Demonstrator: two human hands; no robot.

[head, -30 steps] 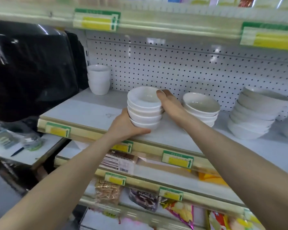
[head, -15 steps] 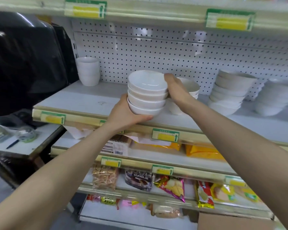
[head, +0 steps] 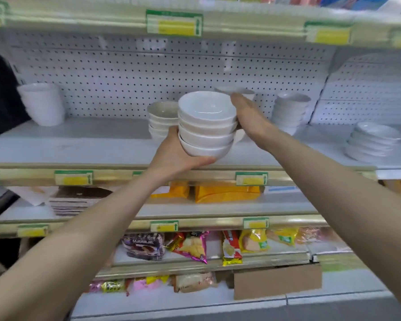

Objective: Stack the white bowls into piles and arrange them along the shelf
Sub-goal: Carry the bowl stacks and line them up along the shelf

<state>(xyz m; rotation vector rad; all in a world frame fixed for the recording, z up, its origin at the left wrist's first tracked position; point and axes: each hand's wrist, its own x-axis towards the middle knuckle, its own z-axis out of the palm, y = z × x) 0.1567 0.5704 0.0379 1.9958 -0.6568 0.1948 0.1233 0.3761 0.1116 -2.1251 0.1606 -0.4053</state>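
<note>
Left grip [head: 171, 154] cups the base of a pile of four white bowls [head: 206, 126], thumb hooked beneath the lowest bowl. Right grip [head: 248, 117] lies with fingers nearly straight against the pile's right side, tips at the top rim and thumb hidden. The pile hangs just above the front of the shelf [head: 79, 144], ahead of a shorter bowl pile [head: 161, 117] and left of a taller one [head: 289, 110]. The bowls nest mouth-up, and the pile's long axis is close to vertical. Setting it down well looks to call for lowering it level, base first, beside its neighbours. The right grip would steady the top, and the thumb would slip out only once the base sits flat.
</note>
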